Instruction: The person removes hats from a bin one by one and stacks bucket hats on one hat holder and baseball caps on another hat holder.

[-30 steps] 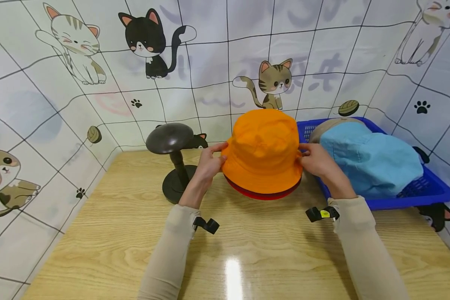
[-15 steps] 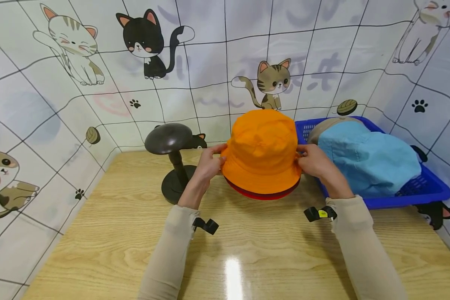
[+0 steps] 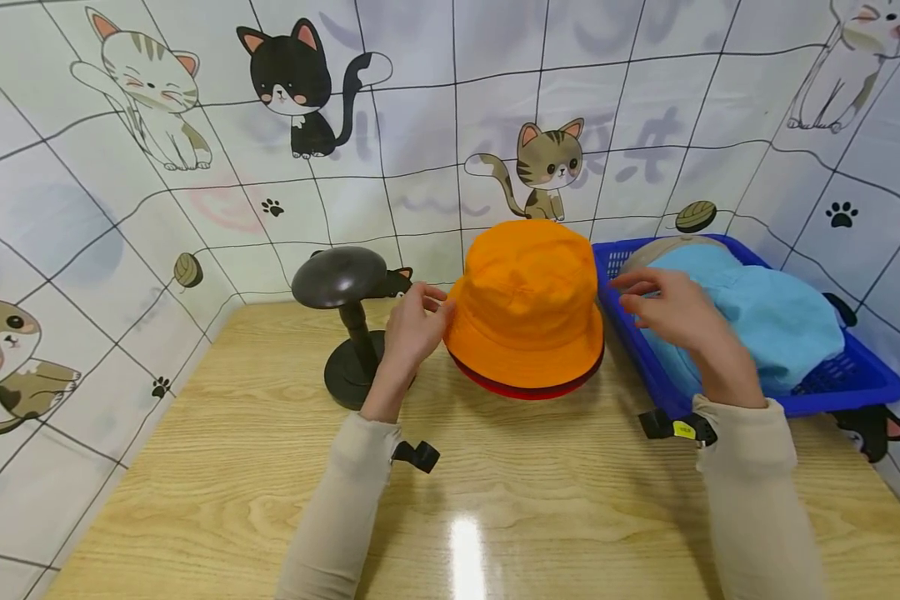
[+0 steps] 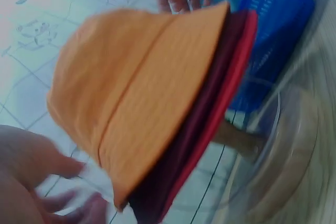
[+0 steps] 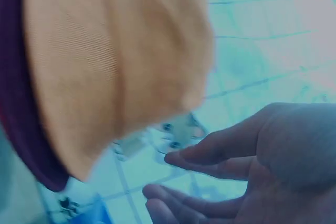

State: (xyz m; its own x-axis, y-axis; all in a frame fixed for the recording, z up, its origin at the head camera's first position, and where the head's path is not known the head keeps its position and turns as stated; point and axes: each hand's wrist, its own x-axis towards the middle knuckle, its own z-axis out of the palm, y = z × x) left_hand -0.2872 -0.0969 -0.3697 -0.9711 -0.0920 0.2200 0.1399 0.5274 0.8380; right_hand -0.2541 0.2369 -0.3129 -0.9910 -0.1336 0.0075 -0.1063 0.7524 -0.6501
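An orange bucket hat (image 3: 528,292) tops a stack, with the edges of a dark maroon hat (image 4: 202,98) and a red hat (image 3: 536,392) below its brim. The stack stands raised on a stand whose round wooden base (image 4: 294,156) shows in the left wrist view. My left hand (image 3: 417,329) is beside the brim's left edge; the left wrist view shows its loosely bent fingers apart from the cloth. My right hand (image 3: 682,315) hovers in front of the light blue hat (image 3: 783,321), fingers parted, holding nothing.
Left of the stack stands a dark hat stand (image 3: 339,279) with a domed top and round base. A blue plastic basket (image 3: 817,404) on the right holds the light blue hat and a beige one (image 3: 671,246). Cat-print walls enclose the wooden table (image 3: 450,483).
Both hands have let go of the orange hat's brim. My right hand has moved right, to the basket; my left hand has drawn back slightly. The hat stays in place.
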